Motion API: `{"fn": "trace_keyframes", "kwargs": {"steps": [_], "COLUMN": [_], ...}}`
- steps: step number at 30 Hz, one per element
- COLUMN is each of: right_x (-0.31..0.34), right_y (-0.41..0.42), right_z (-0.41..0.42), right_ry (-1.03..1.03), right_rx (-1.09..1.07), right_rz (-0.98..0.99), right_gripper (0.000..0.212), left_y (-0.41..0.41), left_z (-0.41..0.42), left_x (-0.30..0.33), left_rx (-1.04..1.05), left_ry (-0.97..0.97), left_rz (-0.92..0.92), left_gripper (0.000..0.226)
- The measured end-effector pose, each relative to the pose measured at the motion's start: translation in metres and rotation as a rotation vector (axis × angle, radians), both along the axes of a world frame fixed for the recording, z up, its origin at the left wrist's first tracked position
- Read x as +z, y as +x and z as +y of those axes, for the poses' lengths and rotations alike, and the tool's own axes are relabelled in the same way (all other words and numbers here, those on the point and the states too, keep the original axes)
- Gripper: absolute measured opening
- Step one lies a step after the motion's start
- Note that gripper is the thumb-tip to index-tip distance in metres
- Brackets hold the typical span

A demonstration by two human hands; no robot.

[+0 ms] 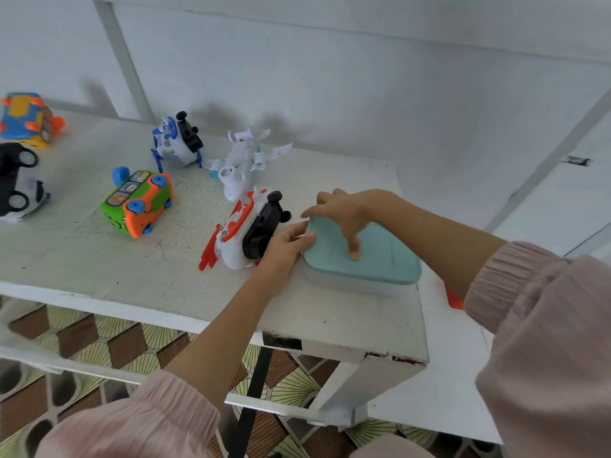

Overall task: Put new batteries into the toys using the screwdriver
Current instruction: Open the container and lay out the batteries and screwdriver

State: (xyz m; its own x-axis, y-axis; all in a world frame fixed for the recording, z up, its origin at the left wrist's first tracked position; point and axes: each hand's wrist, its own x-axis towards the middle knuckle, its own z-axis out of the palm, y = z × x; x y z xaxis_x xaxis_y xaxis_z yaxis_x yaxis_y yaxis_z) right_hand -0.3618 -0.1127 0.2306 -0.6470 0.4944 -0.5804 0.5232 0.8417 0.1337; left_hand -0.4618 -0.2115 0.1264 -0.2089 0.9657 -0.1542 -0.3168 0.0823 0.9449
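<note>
Right of centre in the frame, a clear plastic box with a pale teal lid (363,256) sits on the worn white-painted surface (165,276), close to its right edge. Both hands are on the box's upper left corner. The left hand (284,246) reaches up from the lower left, its fingers loosely curved against the lid's edge. The right hand (344,213) comes in from the right, fingers spread over the top of the lid and thumb pressing down on it.

Just left of the box, touching the left hand, a red-and-white toy with a black wheeled underside (244,233) lies on its side. Further left lies a green-and-orange toy bus with blue wheels (139,203). Above them are a white toy aeroplane (241,163) and a blue-and-white toy with a black base (178,140). At the far left edge sit a blue-and-yellow toy with orange wheels (26,120) and a black-and-white toy car (18,181). No screwdriver or batteries show.
</note>
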Motion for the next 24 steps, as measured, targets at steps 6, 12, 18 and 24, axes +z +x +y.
{"fn": "trace_keyframes", "kwargs": {"steps": [6,12,18,24], "right_x": [-0.002,0.002,0.009,0.004], "right_y": [-0.002,-0.002,0.005,0.029], "right_z": [0.004,0.000,-0.006,-0.009], "right_ry": [0.017,0.174,0.345,0.363], "right_rx": [0.079,0.227,0.305,0.163], "right_rz": [0.017,0.002,0.087,0.266], "right_gripper": [0.114,0.110,0.110,0.098], "left_y": [0.003,0.005,0.005,0.004], "left_z": [-0.002,-0.003,-0.003,-0.003], "left_x": [-0.006,-0.008,-0.011,-0.015], "left_rx": [0.035,0.055,0.081,0.115], "left_ry": [-0.023,-0.012,-0.007,0.026], "left_rz": [0.070,0.074,0.092,0.146], "left_gripper": [0.033,0.032,0.028,0.030]}}
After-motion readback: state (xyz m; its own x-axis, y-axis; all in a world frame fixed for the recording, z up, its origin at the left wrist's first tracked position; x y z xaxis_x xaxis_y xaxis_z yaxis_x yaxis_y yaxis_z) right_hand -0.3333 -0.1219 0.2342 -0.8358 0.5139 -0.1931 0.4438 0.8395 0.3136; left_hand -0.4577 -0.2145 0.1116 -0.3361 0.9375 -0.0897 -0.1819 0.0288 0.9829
